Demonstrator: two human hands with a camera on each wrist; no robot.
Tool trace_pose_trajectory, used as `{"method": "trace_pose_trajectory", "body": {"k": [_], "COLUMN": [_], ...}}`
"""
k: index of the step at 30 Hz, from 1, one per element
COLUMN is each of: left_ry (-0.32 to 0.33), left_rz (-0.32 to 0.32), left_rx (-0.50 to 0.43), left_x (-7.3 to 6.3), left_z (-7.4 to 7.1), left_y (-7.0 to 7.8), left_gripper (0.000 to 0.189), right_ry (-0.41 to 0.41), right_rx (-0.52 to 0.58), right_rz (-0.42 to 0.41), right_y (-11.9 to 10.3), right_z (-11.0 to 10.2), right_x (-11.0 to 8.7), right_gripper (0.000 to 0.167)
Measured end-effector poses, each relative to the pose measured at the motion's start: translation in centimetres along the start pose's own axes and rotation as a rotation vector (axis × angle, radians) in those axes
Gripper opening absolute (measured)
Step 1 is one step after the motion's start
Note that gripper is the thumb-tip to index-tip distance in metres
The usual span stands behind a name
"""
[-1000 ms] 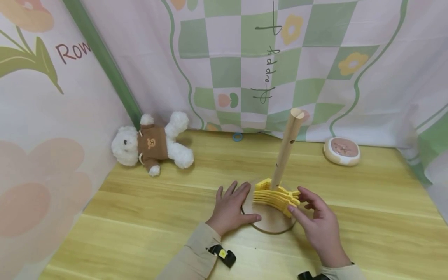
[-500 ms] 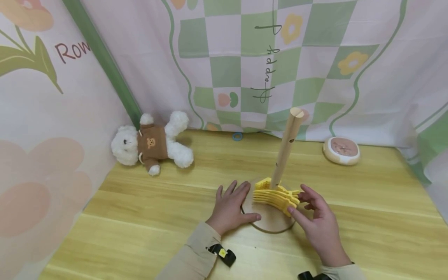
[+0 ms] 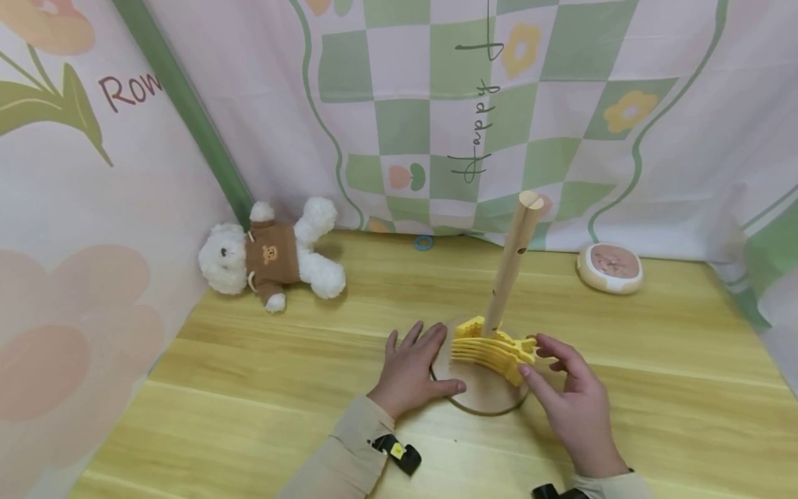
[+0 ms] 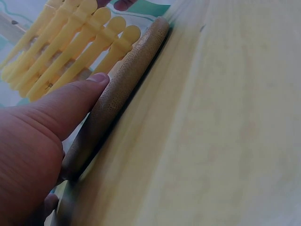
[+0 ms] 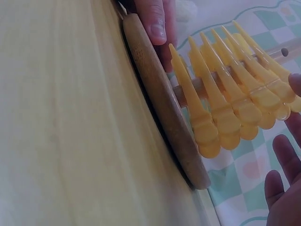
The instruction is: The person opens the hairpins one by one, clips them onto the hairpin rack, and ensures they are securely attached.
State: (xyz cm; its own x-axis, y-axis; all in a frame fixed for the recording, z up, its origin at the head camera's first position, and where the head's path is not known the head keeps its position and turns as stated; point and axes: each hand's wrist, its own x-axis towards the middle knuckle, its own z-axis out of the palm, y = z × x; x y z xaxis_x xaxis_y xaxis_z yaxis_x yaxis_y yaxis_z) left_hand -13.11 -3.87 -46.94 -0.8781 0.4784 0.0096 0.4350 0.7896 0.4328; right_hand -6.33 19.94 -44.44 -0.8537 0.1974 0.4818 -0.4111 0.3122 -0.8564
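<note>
A wooden pole [image 3: 513, 263] with small holes rises from a round wooden base [image 3: 486, 400]. Several curved yellow plastic pieces [image 5: 228, 117], with tapered tips and rounded ends, are stacked around the pole's foot. My left hand [image 3: 410, 374] rests flat on the left rim of the base, fingers spread and thumb on its front edge. At the right end of the stack, my right hand [image 3: 576, 402] has its thumb and index finger on either side of the top yellow piece, pinching its rounded end; its other fingers are partly hidden in the head view.
A white plush toy [image 3: 274, 253] in a brown shirt lies at the back left of the wooden table [image 3: 249, 388]. A small blue ring [image 3: 423, 242] lies near the patterned curtain [image 3: 399, 125]. At the back right sits a rounded white and pink object [image 3: 611, 268].
My right hand has shifted very slightly to the right at the end of the yellow stack. The left hand, base and pole look unmoved.
</note>
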Motion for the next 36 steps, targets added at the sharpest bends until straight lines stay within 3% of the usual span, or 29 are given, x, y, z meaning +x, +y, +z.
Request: {"method": "trace_pose_trajectory", "body": {"k": [23, 32, 36], "left_ry": [0.006, 0.003, 0.0], "left_rz": [0.0, -0.003, 0.0], "left_rx": [0.004, -0.007, -0.006], "left_x": [0.0, 0.0, 0.0], "left_z": [0.1, 0.0, -0.1], "left_y": [-0.1, 0.0, 0.1], "left_gripper": [0.102, 0.102, 0.102], "right_ry": [0.02, -0.071, -0.076], "right_rx": [0.048, -0.032, -0.077], "right_rz": [0.06, 0.114, 0.131], "right_y": [-0.2, 0.6, 0.9], "right_z": [-0.1, 0.0, 0.0], "right_x": [0.0, -0.1, -0.3], "right_gripper": [0.046, 0.066, 0.063]}}
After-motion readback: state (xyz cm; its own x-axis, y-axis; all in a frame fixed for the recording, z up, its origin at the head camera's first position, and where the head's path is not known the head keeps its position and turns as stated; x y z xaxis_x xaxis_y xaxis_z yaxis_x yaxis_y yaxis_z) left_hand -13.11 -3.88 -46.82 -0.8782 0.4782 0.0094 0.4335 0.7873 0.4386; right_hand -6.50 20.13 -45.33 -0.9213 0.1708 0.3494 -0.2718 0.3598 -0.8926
